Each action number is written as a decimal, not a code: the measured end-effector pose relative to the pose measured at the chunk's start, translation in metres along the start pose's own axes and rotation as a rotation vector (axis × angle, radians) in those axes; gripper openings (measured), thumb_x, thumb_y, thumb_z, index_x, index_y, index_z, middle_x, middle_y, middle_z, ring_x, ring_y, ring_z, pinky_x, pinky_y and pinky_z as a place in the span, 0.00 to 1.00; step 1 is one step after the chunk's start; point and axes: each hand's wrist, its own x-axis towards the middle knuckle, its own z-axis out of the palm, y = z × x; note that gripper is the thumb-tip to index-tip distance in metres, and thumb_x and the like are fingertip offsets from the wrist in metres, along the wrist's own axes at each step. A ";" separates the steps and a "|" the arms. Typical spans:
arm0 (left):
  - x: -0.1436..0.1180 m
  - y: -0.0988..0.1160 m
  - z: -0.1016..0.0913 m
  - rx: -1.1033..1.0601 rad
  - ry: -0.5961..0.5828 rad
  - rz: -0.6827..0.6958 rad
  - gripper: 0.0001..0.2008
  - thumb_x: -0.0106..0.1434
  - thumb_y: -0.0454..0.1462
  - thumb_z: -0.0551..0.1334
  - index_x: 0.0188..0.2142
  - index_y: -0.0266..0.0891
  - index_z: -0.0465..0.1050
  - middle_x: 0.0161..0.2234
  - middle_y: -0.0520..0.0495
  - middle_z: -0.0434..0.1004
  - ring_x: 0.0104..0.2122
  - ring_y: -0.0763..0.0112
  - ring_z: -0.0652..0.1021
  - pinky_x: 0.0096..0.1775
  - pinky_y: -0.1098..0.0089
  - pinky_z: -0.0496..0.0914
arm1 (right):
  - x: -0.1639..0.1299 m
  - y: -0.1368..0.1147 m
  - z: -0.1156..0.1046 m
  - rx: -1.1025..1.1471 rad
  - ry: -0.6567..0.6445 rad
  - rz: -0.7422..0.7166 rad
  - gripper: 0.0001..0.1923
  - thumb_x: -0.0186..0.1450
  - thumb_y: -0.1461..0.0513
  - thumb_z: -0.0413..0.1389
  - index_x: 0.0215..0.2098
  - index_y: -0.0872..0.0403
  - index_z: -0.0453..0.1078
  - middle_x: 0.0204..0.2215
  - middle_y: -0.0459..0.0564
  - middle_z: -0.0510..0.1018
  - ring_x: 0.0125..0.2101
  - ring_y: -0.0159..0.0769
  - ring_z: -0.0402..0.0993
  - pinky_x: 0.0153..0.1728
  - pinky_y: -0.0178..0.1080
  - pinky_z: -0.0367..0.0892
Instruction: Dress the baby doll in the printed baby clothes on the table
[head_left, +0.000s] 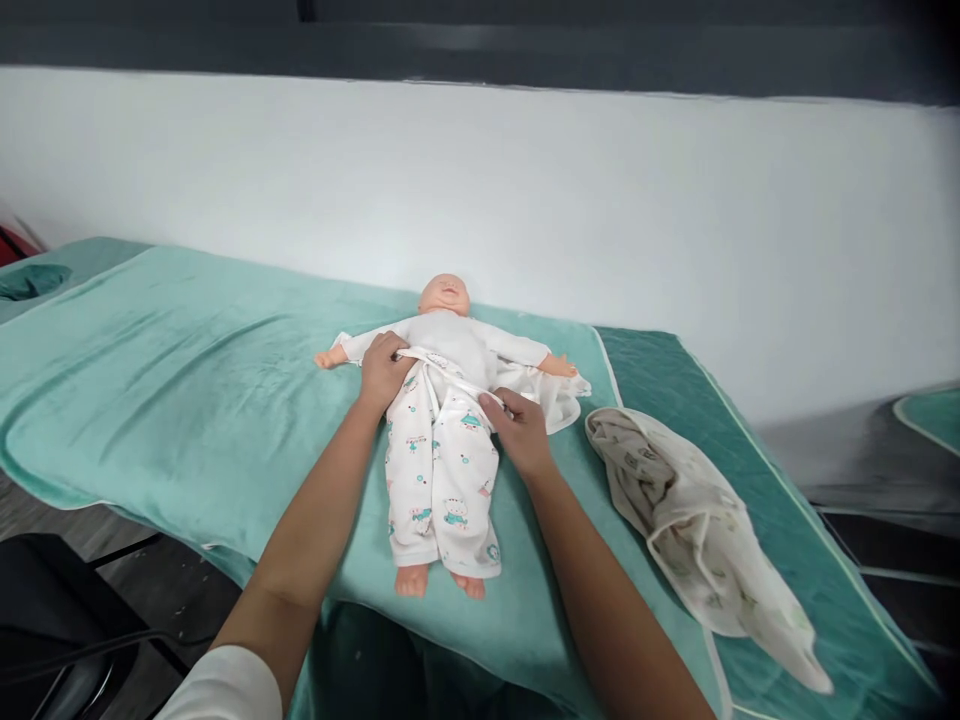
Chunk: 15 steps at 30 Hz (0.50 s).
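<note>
A baby doll [445, 296] lies on its back on a teal blanket [187, 390], arms spread, wearing a white top and printed white trousers [442, 480]. My left hand [384, 368] grips the waistband of the trousers at the doll's right side. At the other side of the waist, my right hand [519, 428] pinches the same waistband. The doll's bare feet stick out of the trouser legs toward me.
A crumpled cream printed cloth [697, 530] lies on the blanket right of the doll. A white cloth [559, 400] is spread under the doll's left arm. A white wall [525, 200] runs behind the bed. A dark chair [52, 620] stands at lower left.
</note>
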 end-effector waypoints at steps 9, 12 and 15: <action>-0.063 0.031 -0.033 -0.030 -0.008 -0.040 0.08 0.61 0.33 0.61 0.25 0.41 0.68 0.33 0.49 0.71 0.39 0.66 0.72 0.44 0.64 0.67 | 0.009 0.011 -0.002 -0.054 -0.031 0.023 0.24 0.67 0.46 0.53 0.22 0.52 0.56 0.21 0.40 0.57 0.26 0.30 0.54 0.29 0.37 0.50; -0.090 0.042 -0.048 -0.031 -0.078 -0.071 0.09 0.65 0.38 0.61 0.28 0.41 0.69 0.36 0.48 0.72 0.41 0.65 0.72 0.47 0.63 0.67 | 0.017 0.013 -0.003 -0.045 -0.037 0.014 0.23 0.66 0.46 0.54 0.23 0.52 0.60 0.22 0.40 0.60 0.27 0.31 0.56 0.30 0.37 0.52; -0.102 0.046 -0.053 -0.060 -0.135 -0.098 0.08 0.67 0.42 0.62 0.33 0.41 0.70 0.41 0.45 0.71 0.45 0.64 0.72 0.50 0.61 0.67 | 0.024 0.014 -0.004 -0.035 -0.028 0.014 0.24 0.66 0.46 0.53 0.22 0.52 0.58 0.21 0.40 0.59 0.27 0.31 0.55 0.30 0.37 0.52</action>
